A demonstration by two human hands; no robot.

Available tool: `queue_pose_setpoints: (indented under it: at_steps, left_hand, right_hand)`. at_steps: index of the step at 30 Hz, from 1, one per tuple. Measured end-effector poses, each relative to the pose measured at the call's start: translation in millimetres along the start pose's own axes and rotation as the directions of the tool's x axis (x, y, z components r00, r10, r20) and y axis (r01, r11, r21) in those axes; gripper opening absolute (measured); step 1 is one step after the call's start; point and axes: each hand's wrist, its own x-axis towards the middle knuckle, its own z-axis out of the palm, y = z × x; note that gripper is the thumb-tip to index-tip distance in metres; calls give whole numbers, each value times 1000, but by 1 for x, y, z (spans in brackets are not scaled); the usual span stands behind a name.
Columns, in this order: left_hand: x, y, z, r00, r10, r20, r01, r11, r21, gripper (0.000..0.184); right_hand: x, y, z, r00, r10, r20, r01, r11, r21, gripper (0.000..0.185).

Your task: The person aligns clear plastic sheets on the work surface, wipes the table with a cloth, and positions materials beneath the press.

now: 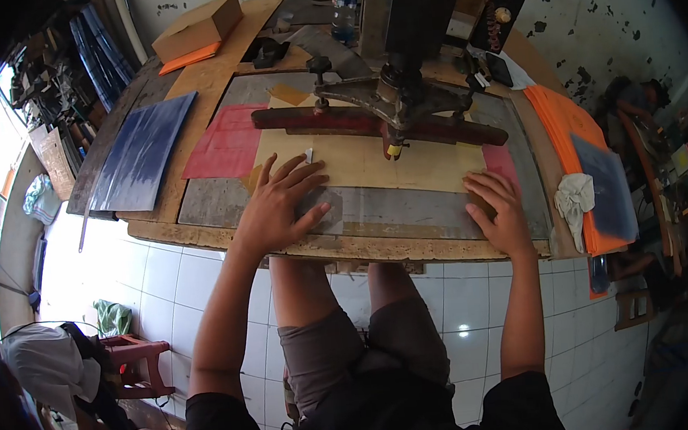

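A pale yellow sheet (pixel 372 160) lies flat on the grey metal bed of a press, with pink sheets (pixel 225 143) showing past its left and right ends. My left hand (pixel 278 204) rests with fingers spread over the yellow sheet's left part, beside a small white piece (pixel 309 155). At the sheet's right end, my right hand (pixel 501 211) lies with fingers stretched over its edge and the pink. Above the sheet, between my hands, is the press head (pixel 404 101) with its dark red bar (pixel 329 121) running across. Neither hand grips anything.
Bluish plastic sheets (pixel 141 154) lie on the left. An orange stack (pixel 567 129) with a white cloth (pixel 576 201) sits on the right. A cardboard box (pixel 196 26) and a bottle (pixel 344 9) stand behind. Other people sit at lower left and far right.
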Motion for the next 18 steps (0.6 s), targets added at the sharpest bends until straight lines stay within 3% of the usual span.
queue_pose_setpoints:
  at_steps: [18]
  left_hand:
    - [-3,2,-2,999,-46,23,47,999,-17,58]
  right_hand:
    - [-6,-3,1,999,35,38,-36,999,30,45]
